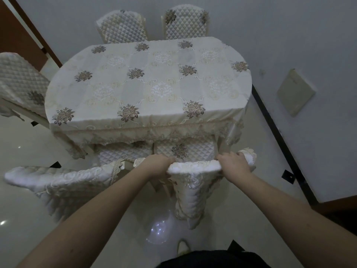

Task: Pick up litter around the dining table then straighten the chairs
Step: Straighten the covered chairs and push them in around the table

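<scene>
Cream embroidered cloth covers the oval dining table, biggest thing in frame, top bare of litter as far as I can see. Glossy pale floor around it, no litter visible there either, though spots under the table are hidden.

Chairs next, all in quilted cream covers. Two far chairs sit behind the table against the wall, roughly square. One chair at the left end stands angled off the table. Near-left chair is skewed, its back turned away from the table edge, just beside the chair being handled.

Near-right chair is the one in hand: seat tucked partly under the cloth fringe, backrest top toward the camera. Left hand grips the top rail at its left corner, fingers curled over the far side. Right hand grips the right corner the same way. Both clamped on the rail, well apart.

Judgement: litter step looks done, chair straightening underway.

Risks: pushing unevenly would twist the chair and knock it against the near-left one, since they nearly touch. Loose cover could slip under the grip, so the hands shift and the frame doesn't. Fringe could snag on the seat and drag the cloth. Slick floor may let it slide too far into the table leg.
</scene>
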